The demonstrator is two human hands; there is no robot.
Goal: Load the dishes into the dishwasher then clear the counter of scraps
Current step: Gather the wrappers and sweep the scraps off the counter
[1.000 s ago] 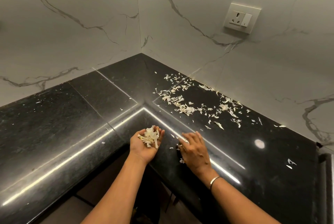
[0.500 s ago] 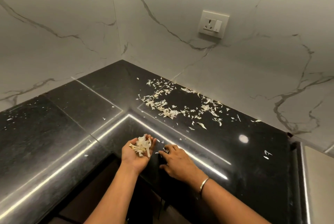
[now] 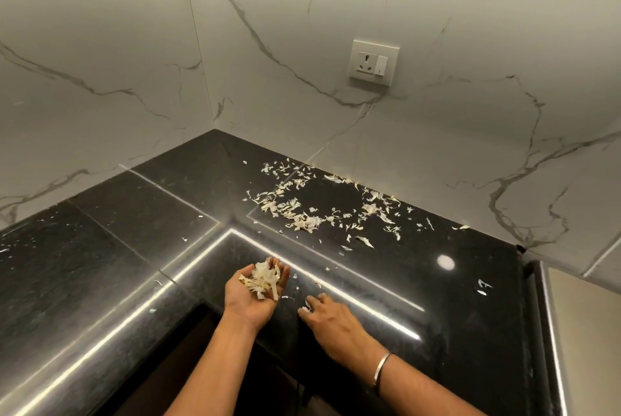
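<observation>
I am looking down at the black granite counter [image 3: 100, 264], where pale peel scraps [image 3: 304, 222] are lying scattered near the marble wall. The left hand [image 3: 250, 298] is lying palm up, loosely cupped and carrying a heap of scraps [image 3: 263, 278]. The right hand [image 3: 332, 321] is resting palm down, with its fingers bending at a flake [image 3: 306, 302]; I cannot tell if it is pinching.

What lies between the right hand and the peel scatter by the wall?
Head view: from right hand to peel scatter, mostly bare counter, a few stray flakes, one reflected light strip.
</observation>
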